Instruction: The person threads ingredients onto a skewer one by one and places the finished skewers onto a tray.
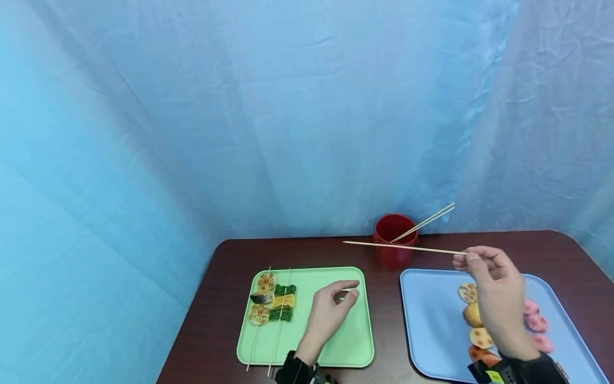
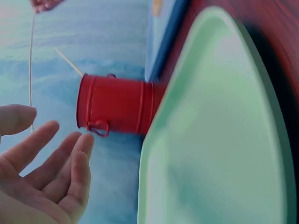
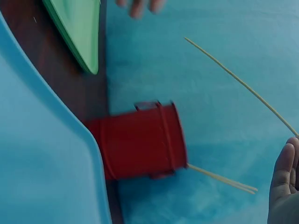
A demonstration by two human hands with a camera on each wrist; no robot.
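Note:
My right hand point(image 1: 499, 298) pinches one end of a bamboo skewer point(image 1: 403, 247) above the blue tray point(image 1: 427, 320). The skewer's pointed end reaches left, across the front of a red bucket point(image 1: 394, 256) that holds a couple more skewers point(image 1: 429, 218). Over the green tray point(image 1: 345, 346) hovers my left hand point(image 1: 331, 314), fingers relaxed and bent with a gap to the thumb, nothing between them. In the left wrist view the left hand point(image 2: 51, 172) is palm up, its fingers apart from the skewer point(image 2: 31, 70).
Two loaded skewers lie on the green tray's left side, one with lotus root slices point(image 1: 259, 314), one with green and yellow pieces point(image 1: 283, 301). The blue tray carries a row of food pieces point(image 1: 472, 316) and pink rings point(image 1: 537, 322). A blue curtain point(image 1: 288, 133) hangs behind the table point(image 1: 206, 320).

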